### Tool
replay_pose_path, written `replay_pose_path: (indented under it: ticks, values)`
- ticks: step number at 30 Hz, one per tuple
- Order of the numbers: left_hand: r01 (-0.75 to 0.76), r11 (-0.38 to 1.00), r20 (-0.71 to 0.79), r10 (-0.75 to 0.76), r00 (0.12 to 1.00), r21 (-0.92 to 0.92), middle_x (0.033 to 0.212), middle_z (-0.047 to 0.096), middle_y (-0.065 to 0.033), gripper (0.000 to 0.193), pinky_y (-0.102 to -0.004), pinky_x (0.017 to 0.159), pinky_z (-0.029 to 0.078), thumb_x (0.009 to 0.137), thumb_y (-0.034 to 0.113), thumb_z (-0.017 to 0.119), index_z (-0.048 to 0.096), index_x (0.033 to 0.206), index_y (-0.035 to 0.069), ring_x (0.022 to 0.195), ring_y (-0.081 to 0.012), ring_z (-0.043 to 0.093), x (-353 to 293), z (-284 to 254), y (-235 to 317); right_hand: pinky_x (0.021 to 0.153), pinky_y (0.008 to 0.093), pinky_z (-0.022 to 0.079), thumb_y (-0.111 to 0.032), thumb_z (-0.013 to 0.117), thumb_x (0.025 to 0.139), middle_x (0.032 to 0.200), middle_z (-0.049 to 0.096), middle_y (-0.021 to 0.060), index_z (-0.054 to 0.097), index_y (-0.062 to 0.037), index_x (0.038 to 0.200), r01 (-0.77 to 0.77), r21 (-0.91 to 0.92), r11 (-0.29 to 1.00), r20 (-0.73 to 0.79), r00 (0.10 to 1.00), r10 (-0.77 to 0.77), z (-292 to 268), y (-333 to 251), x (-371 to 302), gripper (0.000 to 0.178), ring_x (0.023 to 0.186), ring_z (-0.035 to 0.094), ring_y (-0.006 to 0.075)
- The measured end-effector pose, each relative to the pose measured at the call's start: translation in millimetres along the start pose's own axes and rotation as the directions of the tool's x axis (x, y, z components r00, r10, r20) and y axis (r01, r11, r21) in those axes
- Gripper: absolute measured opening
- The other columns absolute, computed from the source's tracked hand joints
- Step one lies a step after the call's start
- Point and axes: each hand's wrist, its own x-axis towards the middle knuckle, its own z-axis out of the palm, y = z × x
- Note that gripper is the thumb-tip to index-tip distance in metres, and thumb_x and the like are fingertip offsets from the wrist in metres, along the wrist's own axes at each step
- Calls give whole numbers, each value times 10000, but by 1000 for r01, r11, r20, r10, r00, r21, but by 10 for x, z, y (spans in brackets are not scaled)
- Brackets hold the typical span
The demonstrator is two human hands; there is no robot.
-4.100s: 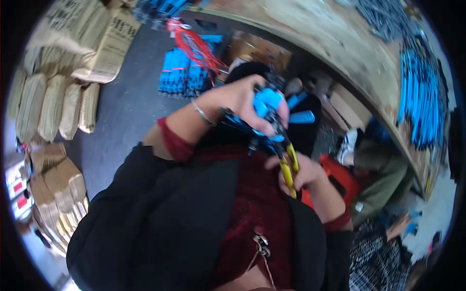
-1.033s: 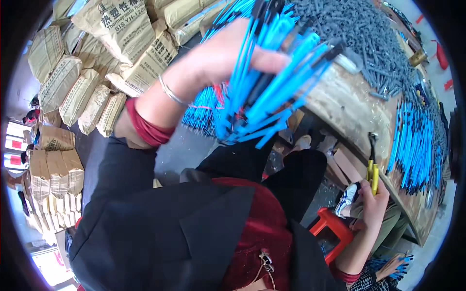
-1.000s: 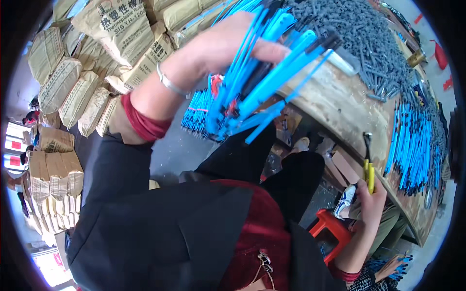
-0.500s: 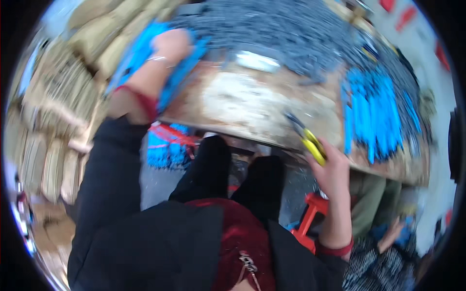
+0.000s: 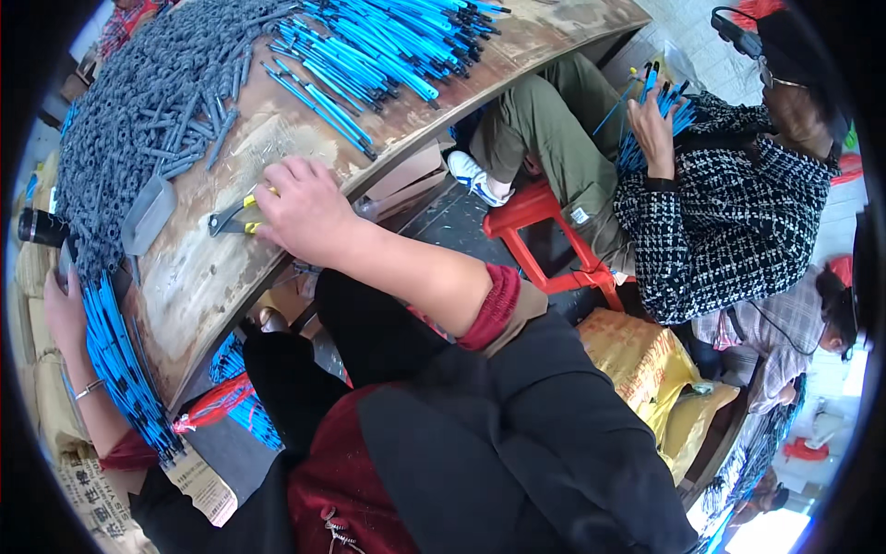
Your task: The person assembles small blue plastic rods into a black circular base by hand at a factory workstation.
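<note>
Yellow-handled pliers (image 5: 236, 214): your right hand (image 5: 305, 208) grips them on the wooden table (image 5: 212, 277); left hand (image 5: 63, 309) steadies blue rods (image 5: 120, 365); next, judge cutting alignment

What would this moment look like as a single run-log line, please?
left hand: holding blue rods bundle at table edge | right hand: gripping yellow-handled pliers on wooden table

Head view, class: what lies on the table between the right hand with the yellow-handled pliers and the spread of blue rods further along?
In the head view, between the right hand and the blue rods, only bare worn tabletop shows.
</note>
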Motion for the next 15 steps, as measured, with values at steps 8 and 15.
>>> replay_pose_path:
  ticks: [8,15]
  values:
    - [-93,520,42,241,970,-849,884,571,-31,340,-235,697,446,781,85,634,554,1100,0,790,-102,522,-872,-498,1877,674,405,486,-177,563,763,810,627,124,653,-114,854,-271,-28,962,265,926,269,-354,607,478,142,776,603,314]
    - [-562,525,27,746,665,-639,1375,308,-226,789,-508,1037,237,666,400,725,403,1299,57,1296,-420,238,-1549,-311,2625,727,414,504,-267,570,788,831,648,136,688,-138,880,-356,-370,858,132,894,428,-502,1512,1314,197,800,623,325]
